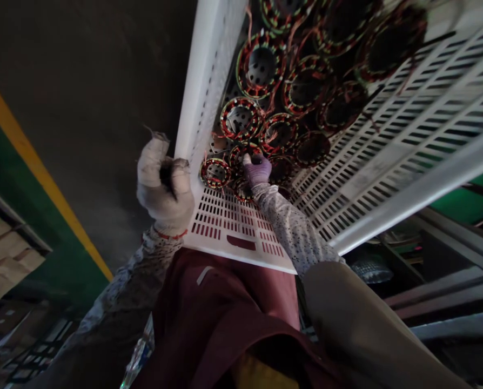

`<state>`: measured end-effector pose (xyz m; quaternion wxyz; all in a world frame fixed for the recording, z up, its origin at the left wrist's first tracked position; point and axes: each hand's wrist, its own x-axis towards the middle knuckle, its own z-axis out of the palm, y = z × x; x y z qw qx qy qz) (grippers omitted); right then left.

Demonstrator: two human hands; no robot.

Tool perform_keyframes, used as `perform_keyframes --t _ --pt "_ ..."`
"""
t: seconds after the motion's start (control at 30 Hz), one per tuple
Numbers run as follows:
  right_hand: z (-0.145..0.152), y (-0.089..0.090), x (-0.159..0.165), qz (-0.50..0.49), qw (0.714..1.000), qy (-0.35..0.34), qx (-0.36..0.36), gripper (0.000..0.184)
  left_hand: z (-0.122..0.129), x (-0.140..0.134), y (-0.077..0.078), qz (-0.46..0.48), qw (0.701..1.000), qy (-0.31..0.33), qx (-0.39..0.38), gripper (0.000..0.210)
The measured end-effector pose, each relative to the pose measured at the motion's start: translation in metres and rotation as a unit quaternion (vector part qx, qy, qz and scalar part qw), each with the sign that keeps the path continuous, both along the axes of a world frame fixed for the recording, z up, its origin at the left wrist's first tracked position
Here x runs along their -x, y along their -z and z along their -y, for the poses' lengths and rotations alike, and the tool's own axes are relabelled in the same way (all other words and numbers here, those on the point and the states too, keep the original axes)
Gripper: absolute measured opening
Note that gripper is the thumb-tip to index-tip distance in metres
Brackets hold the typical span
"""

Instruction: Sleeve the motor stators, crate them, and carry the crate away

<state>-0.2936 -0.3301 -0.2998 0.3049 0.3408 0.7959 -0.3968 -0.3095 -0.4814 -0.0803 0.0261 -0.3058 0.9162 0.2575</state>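
Note:
My right hand point(257, 169), in a purple glove, reaches down into a white slotted plastic crate point(203, 75). Its fingers are closed at the rim of a stator ring point(239, 153) wound with red and green wire, and the hand partly covers that ring. Several similar stators, with loose copper-coloured leads, stand around it. One stator point(216, 173) sits just left of it by the crate wall. My left hand point(164, 186), in a worn whitish glove, is beside the crate's left rim. Its thumb and fingers are curved but apart, with nothing visible between them.
The crate's near wall rests close to a dark red apron point(225, 286). Dark floor lies at the left, with a yellow stripe point(42, 173) and a green surface beyond. A metal rack point(440, 281) stands at the right. Stacked pale packages point(6, 248) are at the far left.

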Motion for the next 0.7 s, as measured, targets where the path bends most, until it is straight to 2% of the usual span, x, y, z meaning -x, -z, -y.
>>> perform_keyframes --t 0.1,0.17,0.23,0.3,0.37,0.47,0.6,0.7 --pt "-0.019 -0.007 0.006 -0.018 1.0 -0.004 0.003 0.019 0.0 0.002 0.0 -0.07 0.996 0.041 0.028 0.046" --pt "-0.047 -0.014 0.013 -0.038 0.999 0.004 -0.014 0.023 -0.001 0.004 0.001 -0.115 0.99 0.068 0.04 0.042" --pt "-0.08 -0.021 0.021 -0.049 0.997 0.004 -0.065 0.025 -0.001 0.005 0.003 -0.13 0.987 0.075 0.053 0.042" --pt "-0.109 -0.029 0.027 -0.04 0.992 -0.026 -0.12 0.022 -0.001 0.006 0.005 -0.113 0.99 0.068 0.056 0.045" --pt "-0.127 -0.034 0.028 -0.017 0.987 -0.081 -0.139 0.018 -0.001 0.006 0.006 -0.099 0.992 0.061 0.051 0.048" --pt "-0.132 -0.036 0.022 0.024 0.975 -0.185 -0.118 0.019 0.0 0.006 0.007 -0.103 0.992 0.059 0.051 0.053" --pt "-0.118 -0.034 0.014 0.065 0.937 -0.318 -0.129 0.021 0.0 0.007 0.004 -0.102 0.99 0.061 0.077 0.056" --pt "-0.115 -0.037 0.018 0.075 0.917 -0.374 -0.119 0.018 0.0 0.007 0.003 -0.129 0.983 0.087 0.093 0.052"
